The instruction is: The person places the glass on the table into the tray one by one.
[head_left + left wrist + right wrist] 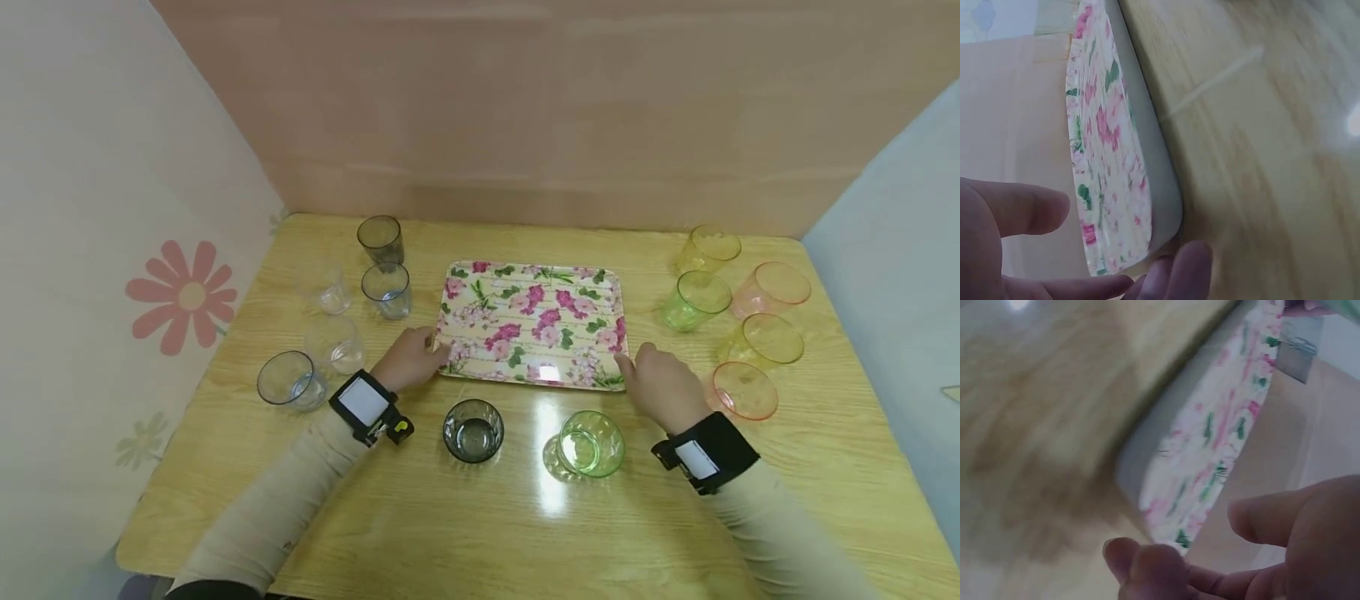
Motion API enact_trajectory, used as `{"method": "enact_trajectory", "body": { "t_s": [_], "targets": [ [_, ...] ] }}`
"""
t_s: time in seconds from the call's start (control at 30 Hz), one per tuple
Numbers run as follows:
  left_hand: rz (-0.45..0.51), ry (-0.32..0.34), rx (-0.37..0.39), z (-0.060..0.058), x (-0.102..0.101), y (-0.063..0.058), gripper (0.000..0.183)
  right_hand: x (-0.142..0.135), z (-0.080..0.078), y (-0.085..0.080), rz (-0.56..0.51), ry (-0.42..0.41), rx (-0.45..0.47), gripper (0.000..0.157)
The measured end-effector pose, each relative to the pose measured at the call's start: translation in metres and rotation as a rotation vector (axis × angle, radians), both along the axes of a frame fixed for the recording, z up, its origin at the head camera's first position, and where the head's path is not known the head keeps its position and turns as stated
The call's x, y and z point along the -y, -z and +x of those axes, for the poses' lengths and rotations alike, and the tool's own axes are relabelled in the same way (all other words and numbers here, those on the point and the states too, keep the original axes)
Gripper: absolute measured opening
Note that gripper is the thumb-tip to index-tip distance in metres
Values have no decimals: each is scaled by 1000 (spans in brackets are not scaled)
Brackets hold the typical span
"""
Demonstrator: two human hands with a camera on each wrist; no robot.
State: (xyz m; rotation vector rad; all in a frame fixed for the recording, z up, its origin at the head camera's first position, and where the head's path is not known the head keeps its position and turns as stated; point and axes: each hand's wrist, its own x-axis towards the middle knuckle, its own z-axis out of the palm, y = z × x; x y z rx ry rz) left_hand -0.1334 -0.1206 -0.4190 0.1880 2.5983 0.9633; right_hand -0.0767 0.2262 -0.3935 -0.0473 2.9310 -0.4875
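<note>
A rectangular floral tray [532, 325] with pink blossoms and green leaves lies in the middle of the table. My left hand [411, 360] is at its left end near the front corner. In the left wrist view the thumb [1041, 209] stands apart from the rim, while the fingertips are right at the tray's end. At the opposite end, my right hand [663, 385] mirrors this, its thumb [1263, 519] raised off the tray and fingertips close to the edge. Just in front of the tray stand a dark grey glass [473, 450] and a green glass [603, 450].
Several clear and grey glasses, among them a dark one [382, 242] and a blue-rimmed one [288, 383], stand left of the tray. Yellow, pink and green glasses [693, 308] cluster on the right. Walls border the wooden table [420, 525] behind and at both sides.
</note>
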Motion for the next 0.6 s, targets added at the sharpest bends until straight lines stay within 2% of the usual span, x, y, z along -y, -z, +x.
{"method": "enact_trajectory", "body": {
  "t_s": [0.1, 0.23, 0.4, 0.6],
  "targets": [
    [51, -14, 25, 1, -1, 3, 34, -5, -1, 11, 0, 21, 64, 47],
    [114, -45, 22, 3, -2, 7, 27, -10, -3, 22, -15, 32, 121, 48],
    [174, -62, 23, 6, -3, 13, 21, -14, -4, 33, -3, 36, 118, 43],
    [226, -108, 40, 9, 2, 18, 52, -14, -6, 42, -6, 28, 96, 41]
  ]
}}
